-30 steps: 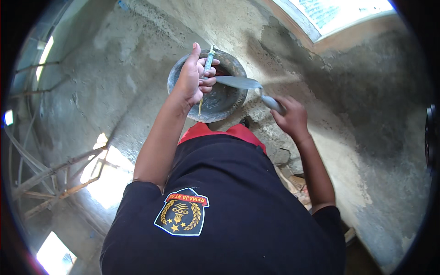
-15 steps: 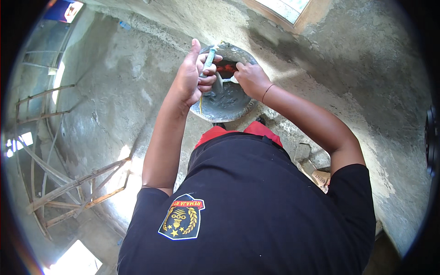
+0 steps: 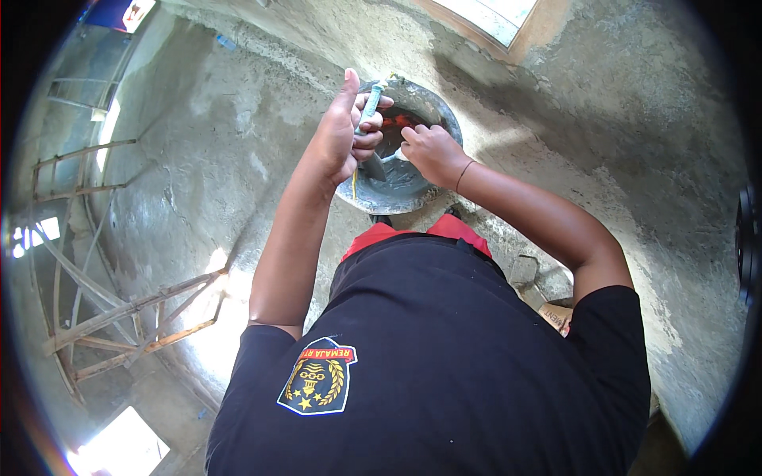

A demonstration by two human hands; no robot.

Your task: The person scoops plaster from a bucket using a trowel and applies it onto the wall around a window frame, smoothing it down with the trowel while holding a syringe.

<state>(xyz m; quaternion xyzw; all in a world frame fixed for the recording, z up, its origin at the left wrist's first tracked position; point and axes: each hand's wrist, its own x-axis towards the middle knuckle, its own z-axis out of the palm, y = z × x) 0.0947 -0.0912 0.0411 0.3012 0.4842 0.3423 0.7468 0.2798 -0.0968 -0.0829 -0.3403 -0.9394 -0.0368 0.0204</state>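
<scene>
My left hand is closed round the pale green handle of a trowel, with the thumb sticking up. Below its fingers shows a grey, pointed blade, which looks like part of the same tool. My right hand is closed, knuckles up, over a tool with a whitish end; most of that tool is hidden under the hand. The whitish end is close to the grey blade, and I cannot tell whether they touch. Both hands are over a round dark basin with wet grey mortar in it.
Rough grey cement covers the floor and wall. Wooden scaffold frames stand at the left. A framed opening is at the top. A brown paper bag lies by my right elbow, near some blocks.
The grey blade has turned from nearly upright to a flatter slant. My right hand has shifted slightly lower against the basin. The whole view has moved a little.
</scene>
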